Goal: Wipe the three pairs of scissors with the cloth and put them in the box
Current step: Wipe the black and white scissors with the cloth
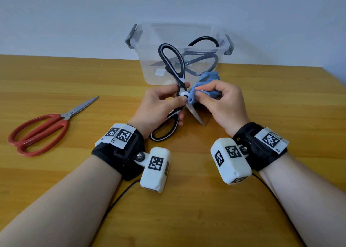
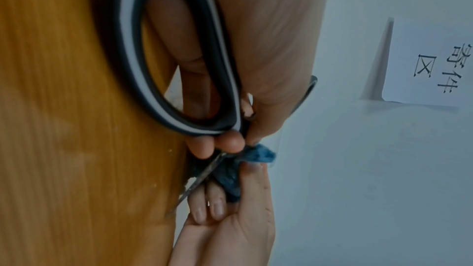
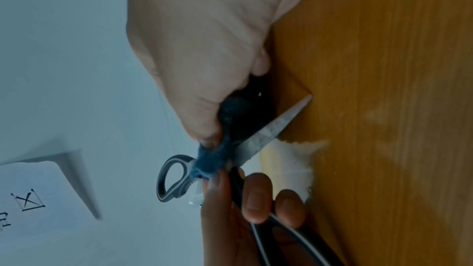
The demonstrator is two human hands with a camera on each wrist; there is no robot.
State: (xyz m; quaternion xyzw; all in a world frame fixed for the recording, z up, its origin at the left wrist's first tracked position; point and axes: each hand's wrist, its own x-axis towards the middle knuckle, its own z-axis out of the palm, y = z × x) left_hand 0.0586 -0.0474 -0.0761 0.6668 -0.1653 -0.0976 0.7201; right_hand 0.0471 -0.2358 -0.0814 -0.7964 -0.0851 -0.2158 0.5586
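**Black-and-white scissors held open against the cloth**

At the far left of the wooden table [image 1: 56, 200] the red-handled scissors [image 1: 40, 128] lie flat with blades closed and tips pointing toward the far right, well apart from both hands. Toward the middle, the left hand [image 1: 159, 104] has its fingers and thumb curled round the black-and-white scissors [image 1: 173, 67] near the pivot, holding them spread wide: one handle loop rises toward the box, the other hangs near the left wrist, and a bare blade points down toward the table. Just right of the pivot, the right hand [image 1: 222, 104] pinches the bunched blue cloth [image 1: 204, 84] between thumb and curled fingers, pressing it to the scissors at the pivot. Behind the hands, against the wall, stands the clear plastic box [image 1: 149, 72], with the black-handled scissors [image 1: 202, 56] lying inside
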